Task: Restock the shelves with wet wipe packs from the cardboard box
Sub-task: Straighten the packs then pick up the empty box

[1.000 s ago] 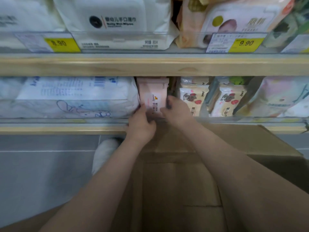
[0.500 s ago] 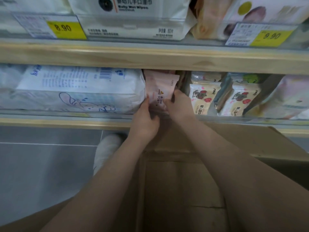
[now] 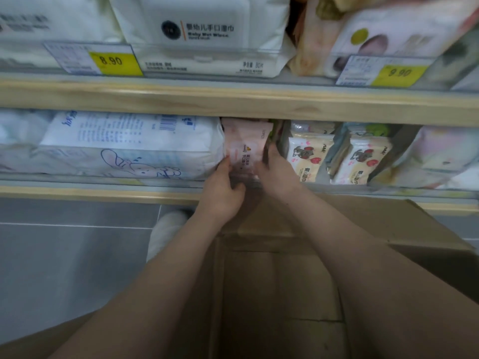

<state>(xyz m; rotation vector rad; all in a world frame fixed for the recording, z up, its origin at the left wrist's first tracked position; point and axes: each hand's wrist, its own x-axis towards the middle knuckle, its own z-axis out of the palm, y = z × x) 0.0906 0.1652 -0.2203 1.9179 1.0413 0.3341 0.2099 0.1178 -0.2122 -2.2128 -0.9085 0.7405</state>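
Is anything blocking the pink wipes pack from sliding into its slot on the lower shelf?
Nothing visible does. Both hands hold the pink pack upright in the gap between the white rabbit pack and the bear-print packs.

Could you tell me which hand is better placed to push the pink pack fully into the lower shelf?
Probably the left hand: it holds the pink pack from below at its near end. The right hand sits along its side, beside the neighbouring packs.
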